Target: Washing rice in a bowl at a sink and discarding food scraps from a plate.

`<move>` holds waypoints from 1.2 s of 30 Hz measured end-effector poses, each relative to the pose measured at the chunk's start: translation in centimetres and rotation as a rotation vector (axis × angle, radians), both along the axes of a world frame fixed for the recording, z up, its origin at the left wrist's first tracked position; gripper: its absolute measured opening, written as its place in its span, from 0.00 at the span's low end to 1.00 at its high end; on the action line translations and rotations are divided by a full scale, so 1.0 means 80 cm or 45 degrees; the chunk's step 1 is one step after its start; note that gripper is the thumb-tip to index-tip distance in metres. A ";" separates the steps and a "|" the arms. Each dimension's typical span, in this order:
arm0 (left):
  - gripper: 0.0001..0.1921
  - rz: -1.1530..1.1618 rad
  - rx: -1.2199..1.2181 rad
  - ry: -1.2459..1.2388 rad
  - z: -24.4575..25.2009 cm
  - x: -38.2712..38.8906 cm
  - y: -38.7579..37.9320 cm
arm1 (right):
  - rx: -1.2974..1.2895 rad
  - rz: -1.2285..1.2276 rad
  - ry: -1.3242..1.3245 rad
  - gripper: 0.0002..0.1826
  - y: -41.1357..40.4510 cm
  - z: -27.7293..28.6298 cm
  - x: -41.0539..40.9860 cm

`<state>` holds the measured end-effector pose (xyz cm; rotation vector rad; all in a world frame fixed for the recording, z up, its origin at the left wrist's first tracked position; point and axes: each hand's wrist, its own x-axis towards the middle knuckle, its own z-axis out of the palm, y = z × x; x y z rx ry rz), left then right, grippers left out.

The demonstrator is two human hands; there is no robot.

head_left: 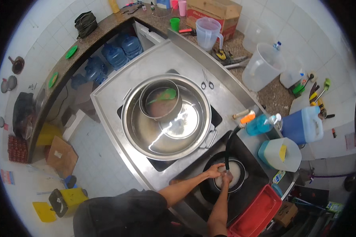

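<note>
My left hand (215, 171) lies over the left rim of a round pot (244, 174) in the sink (252, 166). The fingers reach inward above its whitish, cloudy contents (235, 171). Against the lower end of a black hose (227, 148), over the same pot, is my right hand (227, 178); its fingers look curled, but their grip is unclear. The hose comes down from a tap with an orange part (247, 118). A larger dark round vessel (206, 163) surrounds the pot.
A wide metal pan (142, 139) holds liquid and a smaller pot (142, 108) with a green utensil (167, 94). Scissors (206, 81) lie on the steel counter (154, 63). Right of the sink are a red tub (255, 210), a soap bottle (256, 126) and a cut-open jug (287, 157).
</note>
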<state>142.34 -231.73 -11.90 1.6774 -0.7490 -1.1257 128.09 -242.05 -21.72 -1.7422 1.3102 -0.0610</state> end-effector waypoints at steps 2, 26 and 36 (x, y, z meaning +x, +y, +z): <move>0.42 -0.004 -0.093 0.475 0.048 -0.045 -0.050 | 0.573 -0.565 -0.584 0.10 -0.062 -0.052 -0.116; 0.42 -0.277 0.201 0.986 0.135 0.003 -0.006 | 0.072 -0.938 0.065 0.15 0.061 0.114 -0.041; 0.30 -0.361 -0.197 0.300 0.072 -0.034 -0.031 | -0.043 -0.324 0.388 0.20 0.020 0.033 -0.131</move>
